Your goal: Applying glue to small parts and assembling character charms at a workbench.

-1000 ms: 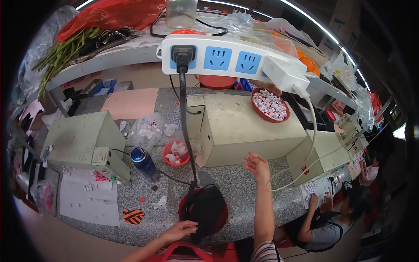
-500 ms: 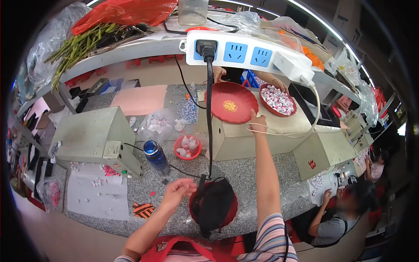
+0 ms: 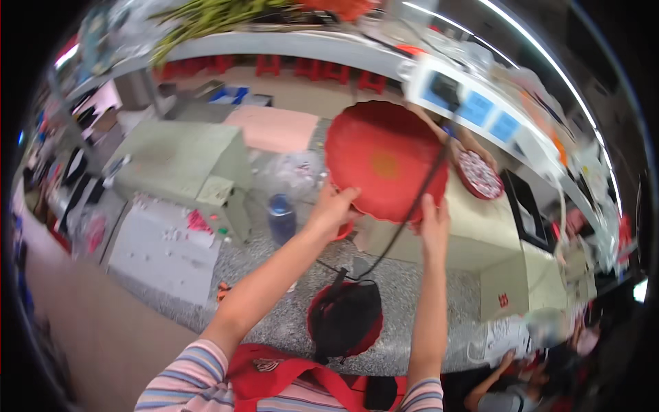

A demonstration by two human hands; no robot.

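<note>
A large round red tray (image 3: 374, 134) with a scalloped rim and a gold mark in its middle is held up between my two hands. My left hand (image 3: 335, 208) grips its near left rim, thumb on top. At the near right rim my right hand (image 3: 432, 225) is closed on the same tray. The tray looks bare inside. Below it, close to my body, a black cloth item (image 3: 351, 309) lies over a red dish (image 3: 374, 334) on the speckled stone table. A blue bottle (image 3: 281, 220) stands beside my left forearm.
A co-worker's hand (image 3: 480, 151) holds a red bowl (image 3: 480, 180) of small white and pink pieces. A dark cable hangs from the white power strip (image 3: 473, 110) across the tray. Grey-green metal boxes (image 3: 171, 154) stand left and right. White paper (image 3: 165, 250) bears small pieces.
My left hand has come up from beside the black cloth item and taken hold of the red tray. The tray has moved nearer to me. The view has shifted and blurred.
</note>
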